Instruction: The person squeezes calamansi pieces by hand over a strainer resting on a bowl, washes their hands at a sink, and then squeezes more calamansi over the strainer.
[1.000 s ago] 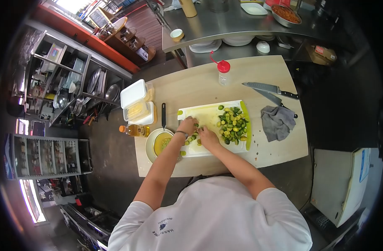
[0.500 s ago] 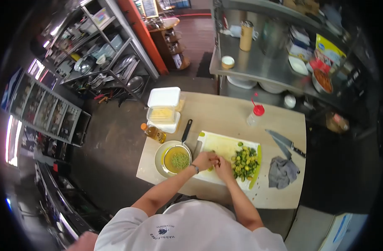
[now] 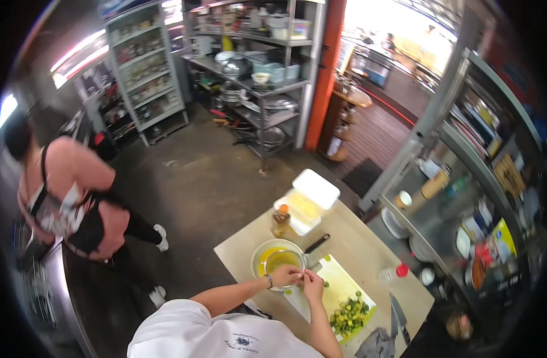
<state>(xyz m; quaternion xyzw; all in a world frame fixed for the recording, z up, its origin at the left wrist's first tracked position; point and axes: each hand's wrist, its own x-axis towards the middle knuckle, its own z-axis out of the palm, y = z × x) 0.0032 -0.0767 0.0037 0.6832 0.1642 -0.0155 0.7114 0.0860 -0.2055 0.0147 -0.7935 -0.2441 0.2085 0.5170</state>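
Note:
Both hands meet, fingertips pinched together, over the near rim of the sieve and the left end of the cutting board. My left hand (image 3: 286, 275) has closed fingers; what they hold is too small to make out. My right hand (image 3: 312, 281) touches it, also pinched on something hidden. Under and beside them, the sieve (image 3: 283, 261) rests in a pale bowl (image 3: 258, 262) of yellow liquid, its black handle pointing up and right. On the white and green cutting board (image 3: 333, 275), a pile of cut green vegetables (image 3: 349, 315) lies at the right end.
An oil bottle (image 3: 280, 219) and open plastic tubs (image 3: 304, 209) stand behind the bowl. At the right are a red-capped bottle (image 3: 395, 272), knives (image 3: 399, 319) and a grey cloth (image 3: 377, 344). Another person (image 3: 76, 197) stands at the left counter. Steel shelves (image 3: 458, 209) are at the right.
The view has swung left, bringing another person into sight. My hands have moved from over the board toward the sieve, and their fingertips now meet.

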